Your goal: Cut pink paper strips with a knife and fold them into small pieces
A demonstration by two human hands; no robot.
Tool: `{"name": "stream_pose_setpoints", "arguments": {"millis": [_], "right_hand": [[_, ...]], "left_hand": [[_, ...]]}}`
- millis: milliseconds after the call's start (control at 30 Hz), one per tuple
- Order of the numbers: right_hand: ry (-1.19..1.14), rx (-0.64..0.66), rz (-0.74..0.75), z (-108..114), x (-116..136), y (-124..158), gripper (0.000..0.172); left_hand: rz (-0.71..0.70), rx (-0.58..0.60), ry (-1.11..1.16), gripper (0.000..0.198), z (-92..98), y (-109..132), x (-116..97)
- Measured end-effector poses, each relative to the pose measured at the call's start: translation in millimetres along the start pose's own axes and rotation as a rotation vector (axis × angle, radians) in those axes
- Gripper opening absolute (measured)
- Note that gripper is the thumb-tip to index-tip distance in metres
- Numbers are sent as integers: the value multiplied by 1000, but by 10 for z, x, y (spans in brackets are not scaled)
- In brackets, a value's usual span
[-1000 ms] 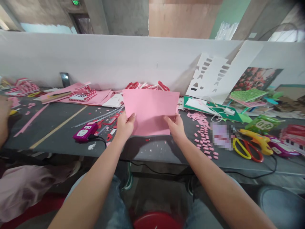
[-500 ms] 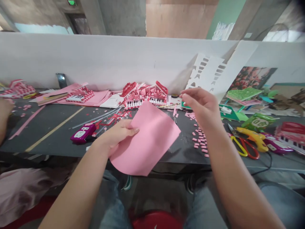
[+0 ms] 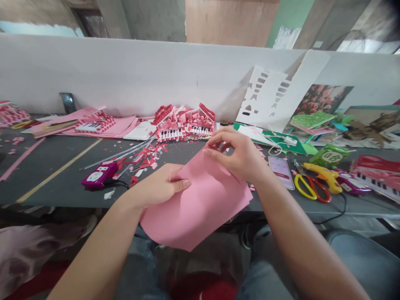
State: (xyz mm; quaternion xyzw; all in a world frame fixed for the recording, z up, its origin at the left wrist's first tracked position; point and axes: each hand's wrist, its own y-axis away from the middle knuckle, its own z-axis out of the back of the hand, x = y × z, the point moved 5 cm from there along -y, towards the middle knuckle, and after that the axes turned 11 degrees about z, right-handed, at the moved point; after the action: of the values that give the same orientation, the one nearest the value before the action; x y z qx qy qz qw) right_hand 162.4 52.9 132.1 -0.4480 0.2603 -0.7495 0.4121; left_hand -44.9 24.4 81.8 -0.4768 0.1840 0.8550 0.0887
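Note:
A pink sheet of paper (image 3: 200, 208) is held up over the table's front edge, slightly bowed. My left hand (image 3: 167, 185) grips its left side, thumb on top and the other fingers hidden beneath. At the upper corner, my right hand (image 3: 236, 152) pinches the sheet between thumb and fingertips. Behind the paper stand two small red and pink foam pianos (image 3: 170, 125) with black and white keys. Red and pink scraps (image 3: 146, 160) lie left of my hands.
To the left is a purple device (image 3: 99, 175) with a cable. On the right lie a phone (image 3: 281, 173), scissors (image 3: 312, 188) with yellow and red handles, and a yellow glue gun (image 3: 323, 173). White cut-out sheets (image 3: 261, 98) lean on the partition (image 3: 140, 79).
My right hand has come down and left onto the paper's upper corner and closed on it. The paper has tilted and shifted slightly down. The phone is now uncovered.

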Motion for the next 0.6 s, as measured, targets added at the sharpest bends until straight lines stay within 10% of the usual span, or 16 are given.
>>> {"name": "stream_pose_setpoints", "arguments": {"millis": [600], "right_hand": [[3, 68, 35, -57, 42, 12, 22]], "left_hand": [[-23, 83, -94, 21, -18, -42, 58]]}}
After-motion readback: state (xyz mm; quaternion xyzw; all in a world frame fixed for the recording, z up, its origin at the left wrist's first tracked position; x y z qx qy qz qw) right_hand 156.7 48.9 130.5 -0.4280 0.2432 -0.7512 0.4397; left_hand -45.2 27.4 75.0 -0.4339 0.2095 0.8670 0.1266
